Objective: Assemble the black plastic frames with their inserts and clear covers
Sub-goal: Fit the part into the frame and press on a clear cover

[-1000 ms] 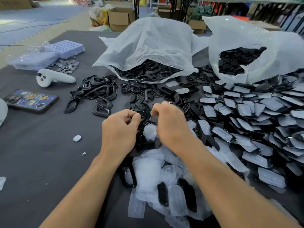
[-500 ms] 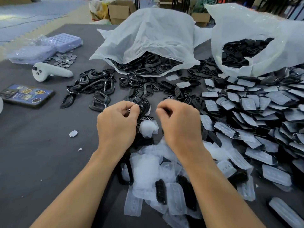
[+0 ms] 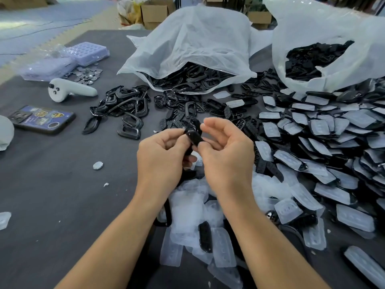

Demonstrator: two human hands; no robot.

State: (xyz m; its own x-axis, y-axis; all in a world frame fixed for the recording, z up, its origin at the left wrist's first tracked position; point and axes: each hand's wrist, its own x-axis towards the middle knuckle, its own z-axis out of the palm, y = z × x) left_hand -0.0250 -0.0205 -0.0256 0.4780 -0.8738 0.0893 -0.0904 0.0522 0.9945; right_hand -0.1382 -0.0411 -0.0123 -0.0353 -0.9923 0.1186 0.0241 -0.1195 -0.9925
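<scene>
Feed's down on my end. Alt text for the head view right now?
Left hand and right hand pinch a black plastic part above a dark table. Clear covers lie beneath the wrists, covered frames pile at right, two white bags of black pieces behind.

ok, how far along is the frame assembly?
Done, it seems: a big heap of covered frames on the right. In hand: left hand and right hand pinch one black piece between them. To do: plenty, two open bags of black parts, loose frames and clear covers on the table.
</scene>
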